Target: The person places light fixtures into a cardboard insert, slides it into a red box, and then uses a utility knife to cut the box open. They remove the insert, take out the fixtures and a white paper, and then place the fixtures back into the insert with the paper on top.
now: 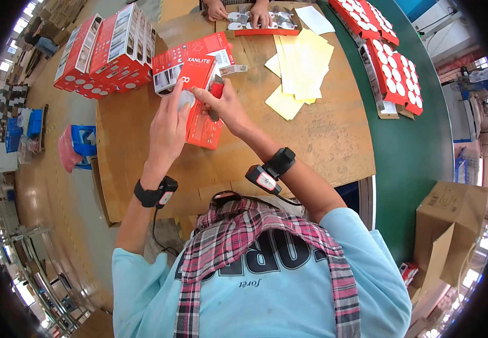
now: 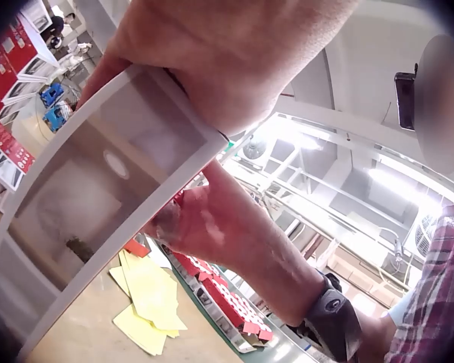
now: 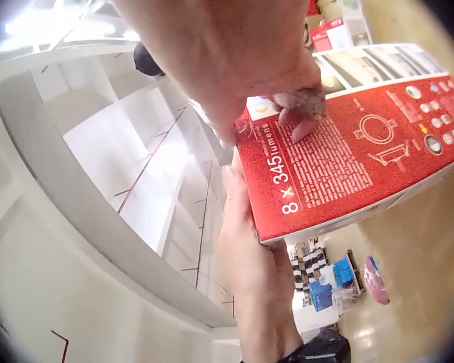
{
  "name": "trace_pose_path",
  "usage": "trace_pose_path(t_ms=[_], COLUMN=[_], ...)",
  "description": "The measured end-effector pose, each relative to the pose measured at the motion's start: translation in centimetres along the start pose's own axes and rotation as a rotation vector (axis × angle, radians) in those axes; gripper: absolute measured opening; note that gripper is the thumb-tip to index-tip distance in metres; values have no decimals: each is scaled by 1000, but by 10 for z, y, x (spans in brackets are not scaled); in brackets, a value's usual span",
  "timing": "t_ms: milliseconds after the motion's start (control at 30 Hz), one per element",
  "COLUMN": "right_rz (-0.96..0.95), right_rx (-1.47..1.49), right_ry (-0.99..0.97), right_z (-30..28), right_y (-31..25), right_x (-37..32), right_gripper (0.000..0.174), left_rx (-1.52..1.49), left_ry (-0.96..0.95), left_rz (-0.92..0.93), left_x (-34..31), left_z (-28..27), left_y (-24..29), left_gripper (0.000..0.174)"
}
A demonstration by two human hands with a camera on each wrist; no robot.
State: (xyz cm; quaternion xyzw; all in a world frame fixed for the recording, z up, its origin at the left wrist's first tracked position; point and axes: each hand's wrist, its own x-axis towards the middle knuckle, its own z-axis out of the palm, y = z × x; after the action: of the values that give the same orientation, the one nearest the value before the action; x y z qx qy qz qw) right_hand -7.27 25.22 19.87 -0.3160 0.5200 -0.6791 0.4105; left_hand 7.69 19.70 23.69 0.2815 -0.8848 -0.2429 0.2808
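Note:
A red XANLITE carton (image 1: 198,72) is tilted up between both hands over the table. My left hand (image 1: 166,132) grips its left side, thumb on the printed face near a white circle. My right hand (image 1: 231,108) holds the opposite side, thumb across the front. A dark grey and red item (image 1: 214,115) shows by the right fingers; I cannot tell what it is. In the left wrist view the carton's pictured side (image 2: 98,178) is close to the camera. The right wrist view shows the "8 x 345 lumens" panel (image 3: 325,170) with right fingertips bent against it.
Another red carton (image 1: 168,62) lies behind mine. Stacked red cartons (image 1: 111,53) stand at left. Yellow sheets (image 1: 303,67) cover the table's right part. Across it, another person's hands (image 1: 261,16) work in a tray of lamps. Red trays of white discs (image 1: 393,76) sit on the green conveyor.

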Motion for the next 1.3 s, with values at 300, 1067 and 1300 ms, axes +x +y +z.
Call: trace_pose_path(t_ms=[300,1067,1300], right_rz=[9,-138,27], right_rx=[27,-351,122], right_ry=[40,94,-147], right_z=[1,-5,-25], right_y=[-1,-21,3], right_x=[-6,-11,-18], right_gripper=[50,57,34], left_rx=[-1,67,147], left_ry=[-19,-151,-99], left_rz=[-22,-211,-108], left_x=[-1,-3,7], left_z=[-1,-11,-14], left_y=[4,28,20], left_gripper=[48,79,77])
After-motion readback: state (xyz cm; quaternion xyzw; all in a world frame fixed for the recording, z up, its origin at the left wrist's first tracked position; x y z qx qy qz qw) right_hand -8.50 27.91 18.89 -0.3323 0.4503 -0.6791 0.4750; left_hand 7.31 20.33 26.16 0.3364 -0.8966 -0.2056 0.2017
